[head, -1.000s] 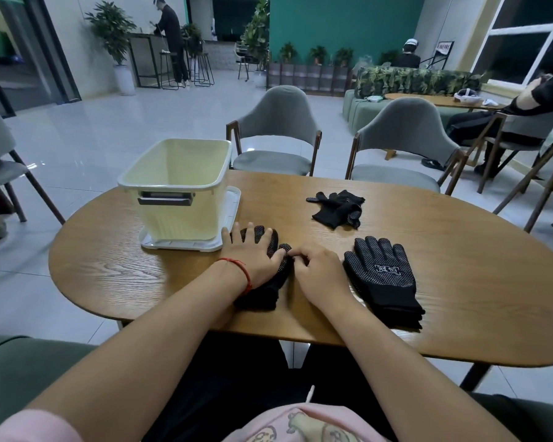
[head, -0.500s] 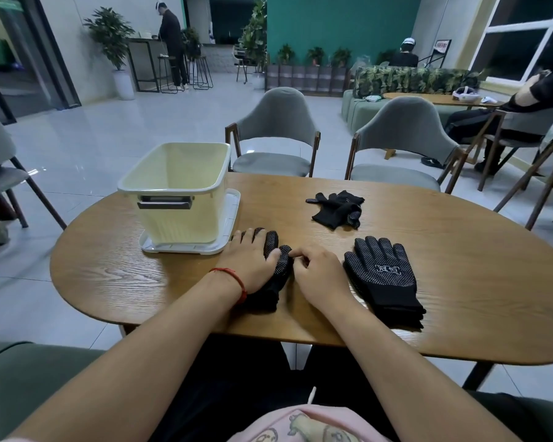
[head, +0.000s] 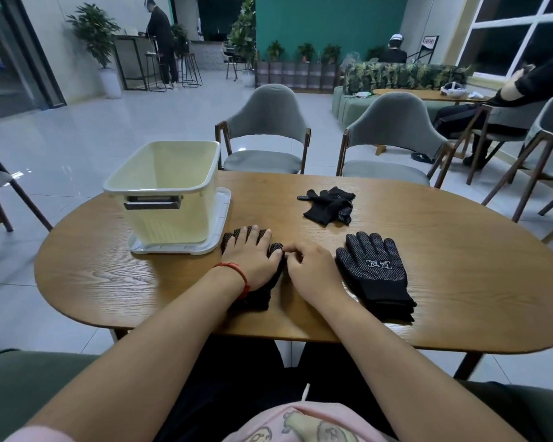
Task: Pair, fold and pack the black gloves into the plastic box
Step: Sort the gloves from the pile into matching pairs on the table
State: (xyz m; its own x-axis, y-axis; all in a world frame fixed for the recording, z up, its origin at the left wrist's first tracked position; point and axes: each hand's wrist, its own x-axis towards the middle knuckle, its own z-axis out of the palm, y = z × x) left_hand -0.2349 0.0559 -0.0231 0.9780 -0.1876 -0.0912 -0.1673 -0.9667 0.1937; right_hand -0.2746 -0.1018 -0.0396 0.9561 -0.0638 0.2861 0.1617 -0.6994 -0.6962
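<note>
My left hand lies flat with straight fingers on a pair of black dotted gloves near the table's front edge. Against the gloves' right side my right hand has its fingers curled, pinching the glove edge by the thumb. A stacked flat pair of black gloves lies just right of my right hand. A crumpled pair of black gloves sits farther back. The cream plastic box stands empty on its lid, left of my left hand.
The wooden oval table carries everything. Grey chairs stand along its far side and at both ends. People sit and stand in the background.
My left hand slid a little forward over the gloves, its fingers reaching nearer the box lid. My right hand stays curled at the gloves' right edge.
</note>
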